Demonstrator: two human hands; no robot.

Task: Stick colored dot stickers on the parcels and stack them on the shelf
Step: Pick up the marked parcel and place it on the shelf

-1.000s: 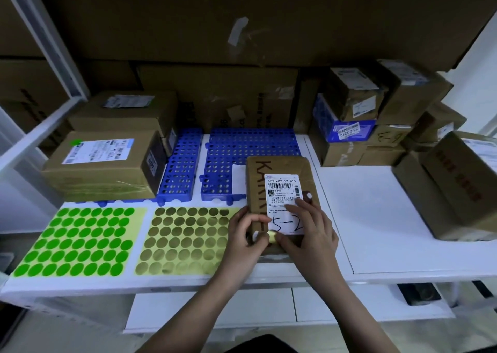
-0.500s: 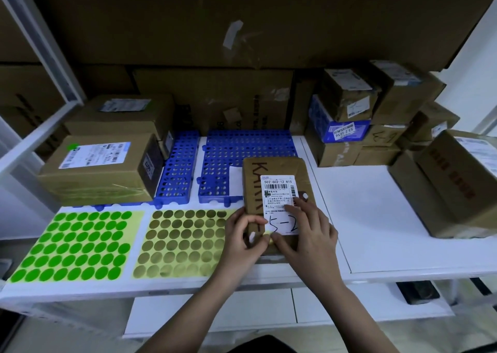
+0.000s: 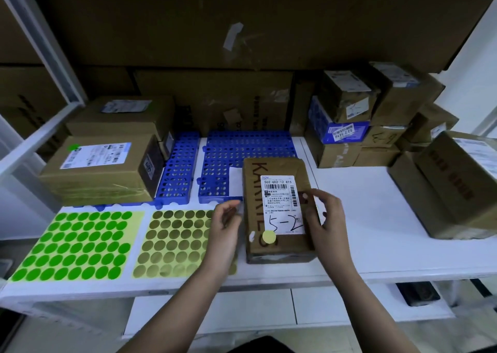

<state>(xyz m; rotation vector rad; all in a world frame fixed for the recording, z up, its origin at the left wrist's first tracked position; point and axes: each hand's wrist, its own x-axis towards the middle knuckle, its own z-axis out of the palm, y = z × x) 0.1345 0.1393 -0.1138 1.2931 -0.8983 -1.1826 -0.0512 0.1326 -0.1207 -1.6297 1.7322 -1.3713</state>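
White worktop (image 3: 363, 218) front edge carries a brown taped parcel (image 3: 277, 210), yellow-dotted (image 3: 269, 236), best gripped squarely by loosely open, empty left hand (image 3: 224, 225) and right hand (image 3: 324, 214).

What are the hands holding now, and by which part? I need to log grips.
Nothing. The left hand and right hand hover open on either side of the parcel.

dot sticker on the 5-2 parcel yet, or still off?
On. A yellow dot sits on the parcel at the label's lower-left corner; the left hand and right hand don't touch it.
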